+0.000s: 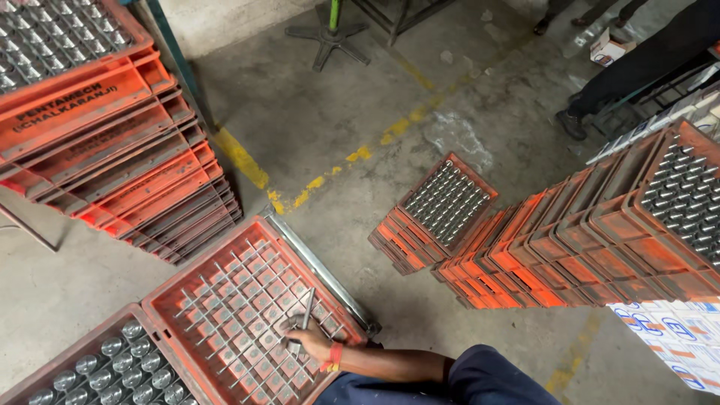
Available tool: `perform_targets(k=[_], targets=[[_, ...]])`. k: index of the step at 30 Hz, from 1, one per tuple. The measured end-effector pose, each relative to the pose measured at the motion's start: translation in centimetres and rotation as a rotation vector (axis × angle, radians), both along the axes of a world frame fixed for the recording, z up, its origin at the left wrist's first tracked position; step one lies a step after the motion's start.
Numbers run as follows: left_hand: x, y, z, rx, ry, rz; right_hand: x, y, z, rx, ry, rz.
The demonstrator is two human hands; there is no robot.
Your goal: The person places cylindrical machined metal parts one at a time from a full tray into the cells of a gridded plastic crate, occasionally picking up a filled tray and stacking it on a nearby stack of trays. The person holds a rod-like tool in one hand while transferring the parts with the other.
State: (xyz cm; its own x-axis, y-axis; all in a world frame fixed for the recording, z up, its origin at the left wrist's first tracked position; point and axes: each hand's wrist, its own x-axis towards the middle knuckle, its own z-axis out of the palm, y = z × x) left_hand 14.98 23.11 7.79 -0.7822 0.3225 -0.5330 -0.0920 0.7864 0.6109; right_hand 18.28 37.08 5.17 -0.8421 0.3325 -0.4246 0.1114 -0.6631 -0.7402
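Concrete floor (315, 112), gridded orange crate (247, 307), one hand (311, 341) on a half-hidden metal part (305, 315).

Scuffed orange plastic crate (196, 296), shiny metal parts (112, 367), rough concrete floor (352, 105)

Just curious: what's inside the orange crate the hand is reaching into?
A metal divider grid and mostly bare cells; the right hand holds one metal part. Cells under it are hidden.

grey concrete floor (360, 112) — worn yellow line (315, 182), stacked orange crates (112, 150), chair base (328, 36)
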Motion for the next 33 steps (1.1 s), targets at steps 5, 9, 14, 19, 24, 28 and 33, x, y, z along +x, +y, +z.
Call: perform_targets(k=[5,9,14,19,24,28,33], targets=[[-2.6,1.8,0.9,0.0,0.032,-0.004,1.4,-0.2,-0.6,0.027,-0.069,0.105],[-0.3,-1.5,1.9,0.031,0.099,0.019,2.5,-0.3,-0.7,0.036,-0.144,0.079],[6.7,-11.8,0.7,0.067,0.328,0.102,4.0,0.8,-0.2,-0.577,-0.2,-0.184],[7.7,-18.1,-1.5,-0.109,0.554,0.286,4.7,4.8,0.0,-0.86,-0.051,0.129],[5.8,-18.7,-1.1,-0.188,0.398,0.312,6.2,4.1,1.0,-0.276,-0.244,0.34],[5.6,-18.4,-1.8,-0.132,0.449,0.343,7.2,2.4,1.7,-0.124,-0.303,0.328],[4.3,-17.9,-4.1,-0.164,0.483,0.36,6.8,1.1,1.6,-0.002,-0.24,0.399]])
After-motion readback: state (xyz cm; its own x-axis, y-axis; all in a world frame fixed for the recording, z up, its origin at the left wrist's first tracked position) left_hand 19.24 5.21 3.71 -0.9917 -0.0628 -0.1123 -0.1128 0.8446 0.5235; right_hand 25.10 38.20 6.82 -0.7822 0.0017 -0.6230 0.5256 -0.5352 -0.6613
